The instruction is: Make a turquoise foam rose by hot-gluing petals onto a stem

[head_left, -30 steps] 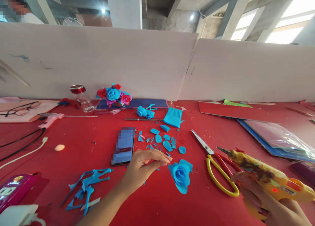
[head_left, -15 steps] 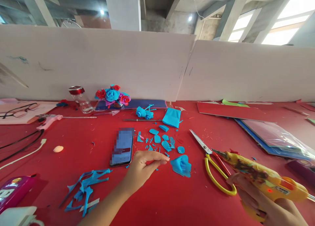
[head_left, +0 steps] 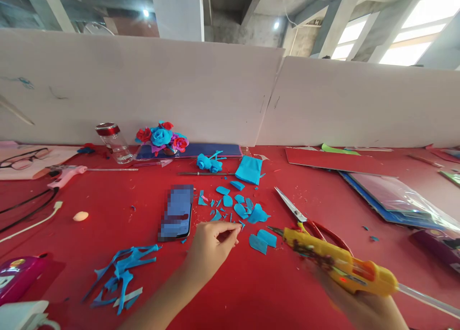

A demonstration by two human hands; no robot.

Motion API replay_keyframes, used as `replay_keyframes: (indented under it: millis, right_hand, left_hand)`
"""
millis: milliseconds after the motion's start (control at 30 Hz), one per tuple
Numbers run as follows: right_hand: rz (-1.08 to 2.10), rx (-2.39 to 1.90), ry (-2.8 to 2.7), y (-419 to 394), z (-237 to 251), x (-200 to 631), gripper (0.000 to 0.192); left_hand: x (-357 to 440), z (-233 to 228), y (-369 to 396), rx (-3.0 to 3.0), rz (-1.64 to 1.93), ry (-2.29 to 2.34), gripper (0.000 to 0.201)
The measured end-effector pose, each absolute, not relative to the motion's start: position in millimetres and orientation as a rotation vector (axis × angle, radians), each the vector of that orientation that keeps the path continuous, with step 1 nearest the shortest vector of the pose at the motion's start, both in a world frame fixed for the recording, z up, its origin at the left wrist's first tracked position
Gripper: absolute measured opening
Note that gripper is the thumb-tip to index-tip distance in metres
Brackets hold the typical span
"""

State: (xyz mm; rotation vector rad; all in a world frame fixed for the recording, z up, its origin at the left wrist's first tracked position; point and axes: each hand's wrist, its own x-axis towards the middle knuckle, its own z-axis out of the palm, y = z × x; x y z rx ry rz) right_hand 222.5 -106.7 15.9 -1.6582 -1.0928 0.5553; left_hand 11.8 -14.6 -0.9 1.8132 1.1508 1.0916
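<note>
My left hand (head_left: pixel 212 246) is closed in a pinch, thumb against forefinger. Just past its fingertips is a partly formed blue flower (head_left: pixel 258 214), apparently held by a thin stem that I cannot make out clearly. A yellow hot glue gun (head_left: pixel 338 263) is gripped in my right hand (head_left: pixel 354 299), blurred by motion, its stained nozzle pointing left toward the flower. Clear glue stick juts from the gun's back. Two loose blue petals (head_left: pixel 258 243) lie below the nozzle. More cut petals (head_left: pixel 227 201) are scattered beyond my left hand. Scissors (head_left: pixel 291 205) lie partly hidden behind the gun.
A phone (head_left: pixel 176 212) lies left of my left hand, with blue scraps (head_left: pixel 125 267) nearer me. Farther back stand a glass bottle (head_left: pixel 115 143) and a flower bunch (head_left: pixel 161 137). A pink glue gun (head_left: pixel 70 175) rests at left, plastic-covered sheets (head_left: pixel 395 200) at right.
The flower has tilted up and away, showing two petals on the table that it covered before. The glue gun has moved left, its nozzle closer to the flower and over the scissors.
</note>
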Motion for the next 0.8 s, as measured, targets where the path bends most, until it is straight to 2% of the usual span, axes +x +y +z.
replay_keyframes:
  millis: [100, 800]
  right_hand:
    - [0.565, -1.649, -1.155, -99.9, 14.1, 212.0, 0.011]
    - [0.475, -1.636, -1.249, -92.1, 9.5, 208.9, 0.022]
  left_hand:
    - [13.7, -2.2, -16.9, 1.894, 1.076, 1.146, 0.019]
    - [12.6, -4.8, -15.8, 1.917, 1.030, 1.111, 0.024]
